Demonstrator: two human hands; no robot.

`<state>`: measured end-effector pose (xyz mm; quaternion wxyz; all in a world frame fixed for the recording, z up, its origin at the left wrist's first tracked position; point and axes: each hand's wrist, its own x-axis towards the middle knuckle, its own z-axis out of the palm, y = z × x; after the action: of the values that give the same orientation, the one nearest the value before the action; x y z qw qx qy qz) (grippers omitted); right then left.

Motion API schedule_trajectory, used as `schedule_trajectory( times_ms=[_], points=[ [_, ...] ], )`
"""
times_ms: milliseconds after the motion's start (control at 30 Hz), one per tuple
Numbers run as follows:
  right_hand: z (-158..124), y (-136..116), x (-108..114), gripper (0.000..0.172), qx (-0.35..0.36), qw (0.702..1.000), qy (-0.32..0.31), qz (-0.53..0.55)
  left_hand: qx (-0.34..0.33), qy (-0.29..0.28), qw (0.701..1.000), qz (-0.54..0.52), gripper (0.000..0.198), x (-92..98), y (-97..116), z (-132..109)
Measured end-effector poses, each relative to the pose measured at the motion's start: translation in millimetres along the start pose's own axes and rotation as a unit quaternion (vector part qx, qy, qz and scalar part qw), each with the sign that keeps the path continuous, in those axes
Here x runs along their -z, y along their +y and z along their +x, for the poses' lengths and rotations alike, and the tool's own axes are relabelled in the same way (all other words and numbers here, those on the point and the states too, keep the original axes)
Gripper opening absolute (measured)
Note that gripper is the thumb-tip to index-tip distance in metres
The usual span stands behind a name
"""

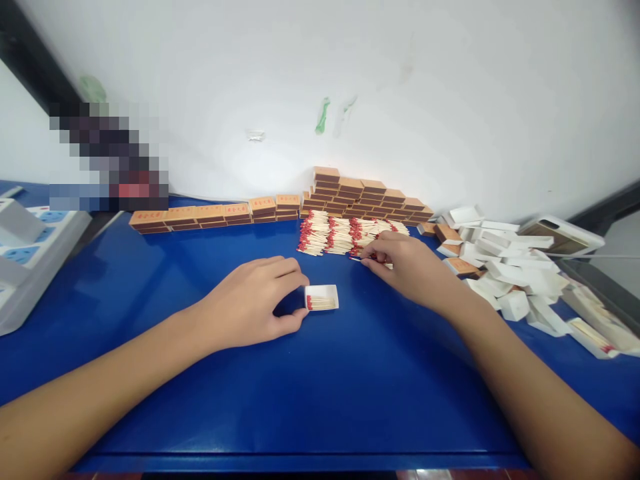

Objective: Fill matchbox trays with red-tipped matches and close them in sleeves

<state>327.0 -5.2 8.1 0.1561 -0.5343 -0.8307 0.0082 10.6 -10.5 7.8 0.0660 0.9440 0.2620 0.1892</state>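
A small white matchbox tray (pixel 327 291) lies on the blue table, with several red-tipped matches (pixel 321 303) along its near side. My left hand (pixel 263 297) grips the tray's left end between thumb and fingers. Farther back, my right hand (pixel 400 257) is at the front of a heap of loose matches (pixel 340 235). Its thumb and fingertips are pinched together at the heap's edge, and a match appears to show at their tips. The heap lies in rough rows with the red heads mostly to the left.
Closed matchboxes (pixel 370 193) are stacked against the white wall, and a row of them (pixel 210 215) runs left. Empty white trays (pixel 530 273) and some covers pile up at right, near a phone (pixel 563 232). A socket panel (pixel 43 247) sits at the left edge.
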Motion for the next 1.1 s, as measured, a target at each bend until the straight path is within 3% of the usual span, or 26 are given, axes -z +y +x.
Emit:
schedule_trajectory(
  times_ms=[667, 1100],
  points=[
    [-0.3, 3.9, -4.2, 0.015, 0.017, 0.999, 0.013, 0.032, -0.001, -0.002, 1.000, 0.001, 0.022, 0.1, -0.2, -0.3],
    [1.3, -0.7, -3.1, 0.012, -0.008, 0.999, 0.000, 0.043, 0.000, -0.006, 1.000, 0.003, 0.022, -0.4, -1.0, -1.2]
  ],
)
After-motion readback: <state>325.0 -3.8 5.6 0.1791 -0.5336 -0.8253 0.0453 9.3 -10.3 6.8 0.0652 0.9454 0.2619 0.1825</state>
